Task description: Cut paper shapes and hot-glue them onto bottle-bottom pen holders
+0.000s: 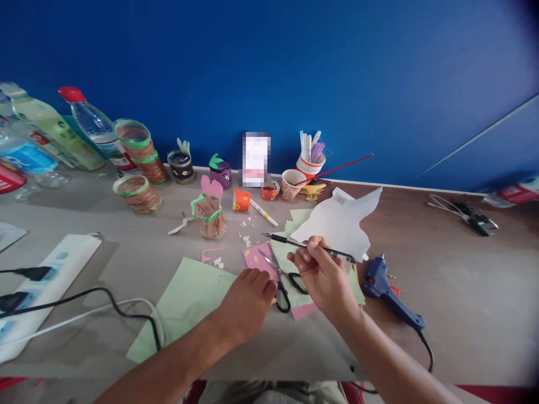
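My right hand (323,275) pinches a black pen (286,241) whose tip points left above the papers. My left hand (249,297) is closed, its fingers curled down beside the scissors (283,300); what it holds, if anything, is hidden. Slightly open, the scissors lie on pink paper (257,255) with their black handles between my hands. A large sheet of green paper (181,308) extends from under my left forearm. Beyond the pen lies a torn piece of white paper (337,221). Small white scraps (246,240) are scattered left of the pen's tip.
A blue glue gun (389,294) rests at right with its cord trailing forward. Behind stand a brown-wrapped pot (210,219), paper cups (291,185), a marker (264,213) and a blurred upright screen (255,157). Left are bottles (95,126) and a power strip (59,280).
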{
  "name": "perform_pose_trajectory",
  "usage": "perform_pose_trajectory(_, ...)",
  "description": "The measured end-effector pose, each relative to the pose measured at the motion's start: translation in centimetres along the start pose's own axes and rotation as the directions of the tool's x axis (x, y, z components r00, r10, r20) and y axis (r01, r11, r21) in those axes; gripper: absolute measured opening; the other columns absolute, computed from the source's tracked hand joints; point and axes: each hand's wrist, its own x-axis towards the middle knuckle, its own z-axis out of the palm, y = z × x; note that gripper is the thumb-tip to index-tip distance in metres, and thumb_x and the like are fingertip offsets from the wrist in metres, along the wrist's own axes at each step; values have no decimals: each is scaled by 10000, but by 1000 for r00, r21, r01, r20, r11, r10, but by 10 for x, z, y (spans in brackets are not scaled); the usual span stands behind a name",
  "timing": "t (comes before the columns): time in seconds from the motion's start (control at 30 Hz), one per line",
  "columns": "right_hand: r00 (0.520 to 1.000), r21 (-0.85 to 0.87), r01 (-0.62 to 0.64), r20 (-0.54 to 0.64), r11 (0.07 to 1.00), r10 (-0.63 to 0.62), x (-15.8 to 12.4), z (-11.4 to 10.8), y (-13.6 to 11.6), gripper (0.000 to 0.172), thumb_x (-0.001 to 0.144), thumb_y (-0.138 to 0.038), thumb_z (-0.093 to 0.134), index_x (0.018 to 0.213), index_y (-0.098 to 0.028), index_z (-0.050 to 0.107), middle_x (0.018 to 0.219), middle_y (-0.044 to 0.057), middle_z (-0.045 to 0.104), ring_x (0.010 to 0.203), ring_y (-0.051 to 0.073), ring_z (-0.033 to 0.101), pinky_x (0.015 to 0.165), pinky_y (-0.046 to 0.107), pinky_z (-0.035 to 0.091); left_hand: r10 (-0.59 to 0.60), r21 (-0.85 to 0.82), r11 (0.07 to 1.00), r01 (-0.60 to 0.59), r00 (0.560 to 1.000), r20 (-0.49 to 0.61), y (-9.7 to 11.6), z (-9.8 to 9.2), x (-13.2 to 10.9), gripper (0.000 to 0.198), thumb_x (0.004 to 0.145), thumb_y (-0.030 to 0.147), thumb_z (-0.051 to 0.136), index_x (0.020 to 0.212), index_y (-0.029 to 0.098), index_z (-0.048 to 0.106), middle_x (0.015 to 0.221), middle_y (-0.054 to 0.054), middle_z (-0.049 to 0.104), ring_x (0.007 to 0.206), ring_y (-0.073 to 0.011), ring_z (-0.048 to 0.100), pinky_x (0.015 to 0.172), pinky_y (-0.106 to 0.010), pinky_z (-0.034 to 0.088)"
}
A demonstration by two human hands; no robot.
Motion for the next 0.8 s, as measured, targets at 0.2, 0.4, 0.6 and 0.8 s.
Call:
perform_pose_trajectory(0.2, 979, -456, 184, 164, 870, -121, 8, -15, 28, 151, 841, -349, 543, 904, -220, 590, 812, 30, 648, 780, 195, 620, 726, 337, 503, 93, -14, 995, -94, 993, -68, 3, 4, -2, 55, 871, 183, 543, 846, 176, 592, 753, -38, 617, 772, -205, 600, 953, -441, 411)
perform_pose_trajectory(0.4, 956, -678, 290, 232, 676, -177, 3, -28, 37, 92, 819, -270, 567, 739, -228, 548, 612, -39, 532, 518, 125, 482, 525, 253, 425, 71, -14, 997, -72, 993, -93, 6, 5, -1, 133, 874, 189, 538, 749, 181, 583, 645, 3, 602, 673, -172, 602, 1036, -423, 376)
perform_pose_trajectory(0.6, 890, -648, 426, 427, 632, -162, 5, -31, 35, 264, 960, -342, 401, 1081, -253, 618, 813, 22, 660, 784, 183, 621, 772, 326, 496, 62, 3, 998, -62, 993, -100, 6, 8, 0, 178, 886, 291, 553, 751, 184, 599, 623, 9, 618, 658, -171, 620, 1056, -458, 360)
perform_pose_trajectory(0.8, 845, -671, 515, 502, 534, -184, 11, -29, 35, 175, 910, -291, 493, 927, -250, 663, 892, 42, 671, 881, 203, 641, 810, 333, 512, 44, -51, 998, -48, 997, -67, 6, 9, 0, 205, 869, 362, 579, 817, 168, 624, 673, -18, 662, 720, -200, 650, 1042, -458, 384)
